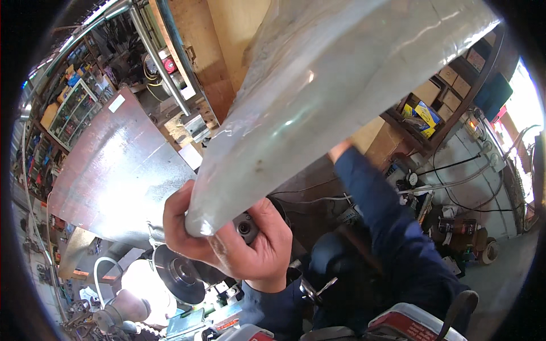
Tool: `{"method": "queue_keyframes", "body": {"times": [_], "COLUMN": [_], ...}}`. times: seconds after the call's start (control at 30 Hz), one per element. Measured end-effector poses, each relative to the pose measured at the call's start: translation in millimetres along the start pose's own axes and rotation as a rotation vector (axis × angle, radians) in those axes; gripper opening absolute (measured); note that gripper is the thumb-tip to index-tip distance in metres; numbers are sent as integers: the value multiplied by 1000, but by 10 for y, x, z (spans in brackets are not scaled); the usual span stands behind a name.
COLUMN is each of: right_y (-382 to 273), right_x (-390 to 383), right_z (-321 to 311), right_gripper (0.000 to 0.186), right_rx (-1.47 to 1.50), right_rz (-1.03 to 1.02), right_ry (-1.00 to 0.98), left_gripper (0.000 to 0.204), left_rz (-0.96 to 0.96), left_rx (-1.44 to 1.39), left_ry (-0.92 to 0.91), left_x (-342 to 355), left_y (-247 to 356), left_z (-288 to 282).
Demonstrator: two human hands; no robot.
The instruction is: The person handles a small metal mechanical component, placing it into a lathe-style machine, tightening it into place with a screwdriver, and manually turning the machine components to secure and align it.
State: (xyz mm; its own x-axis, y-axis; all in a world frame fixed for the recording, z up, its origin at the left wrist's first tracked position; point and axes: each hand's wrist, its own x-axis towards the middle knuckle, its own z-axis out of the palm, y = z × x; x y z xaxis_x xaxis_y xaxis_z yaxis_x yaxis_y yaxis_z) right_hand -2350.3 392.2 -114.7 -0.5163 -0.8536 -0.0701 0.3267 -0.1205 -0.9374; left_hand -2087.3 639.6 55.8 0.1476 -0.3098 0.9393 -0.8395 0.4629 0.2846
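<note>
Holding up a large, pale piece of translucent plastic sheeting (318, 113) with the left hand (242, 244), amid the clutter of a workshop. Gripping its narrow lower end near the middle of the view, with fingers bent around the film and pressed firmly on it. Slanting from that grip up and to the right, a broad expanse of plastic across the top of the view, creased at its left side and glossy along its lower edge.

Reaching forward with the right hand (340, 149), at the end of a dark blue sleeve (392, 221), just by the lower edge of the plastic. Blurred and mostly hidden there; impossible to tell the state of its fingers.

To the left of the gripping hand, a broad brownish metal plate (122, 159) with a strong white glare. Below the plate, a glowing lamp (145, 290) near a dark round disc (176, 267). Toward the top, a shiny metal pipe (156, 59) beside wooden boards (222, 54). At right, yellow-and-blue boxes (424, 116) in a dark-framed shelf. At the bottom, a clear container (412, 324) with a red label.
</note>
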Motion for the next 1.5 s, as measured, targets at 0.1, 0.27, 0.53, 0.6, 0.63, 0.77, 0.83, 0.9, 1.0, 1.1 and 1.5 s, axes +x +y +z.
{"method": "queue_keyframes", "body": {"times": [0.1, 0.27, 0.53, 0.6, 0.63, 0.77, 0.83, 0.9, 1.0, 1.1, 1.5], "right_y": [-1183, -1846, -1369, -1141, -1092, -1063, -943, -820, -753, -902, -1149], "right_x": [1185, 1466, 1060, 402, -24, -1371, -1719, -1915, -2063, -2145, -2555], "right_z": [-562, -283, -273, -184, -120, -141, -244, -344, -409, -485, -396], "right_gripper": [59, 60, 52, 51, 52, 45, 42, 40, 39, 37, 49], "right_rx": [55, 389, 437, 395, 435, 410, 394, 397, 276, 28, 125], "right_rz": [-107, 191, -2, -138, -230, -174, -170, -174, -173, -146, -237], "right_ry": [290, 305, 177, 98, -3, -95, -80, -68, -110, -2, -267], "left_gripper": [23, 34, 47, 47, 23, 17, 18, 33, 41, 76, 89], "left_rz": [-78, -61, -71, -72, -88, -135, -105, -66, -49, -59, -64], "left_rx": [-152, -57, -64, -81, -67, -117, -183, -338, -403, -463, -541], "left_ry": [17, -3, -56, -54, -30, -47, -56, -14, -191, -370, -629], "left_x": [-74, -75, -67, -41, -7, -78, -76, -72, -60, -124, -77], "left_y": [139, -37, 7, 53, 76, 91, 51, 8, -98, -107, 31], "left_z": [135, 15, -18, -26, -26, 64, 105, 200, 209, 301, 237]}}
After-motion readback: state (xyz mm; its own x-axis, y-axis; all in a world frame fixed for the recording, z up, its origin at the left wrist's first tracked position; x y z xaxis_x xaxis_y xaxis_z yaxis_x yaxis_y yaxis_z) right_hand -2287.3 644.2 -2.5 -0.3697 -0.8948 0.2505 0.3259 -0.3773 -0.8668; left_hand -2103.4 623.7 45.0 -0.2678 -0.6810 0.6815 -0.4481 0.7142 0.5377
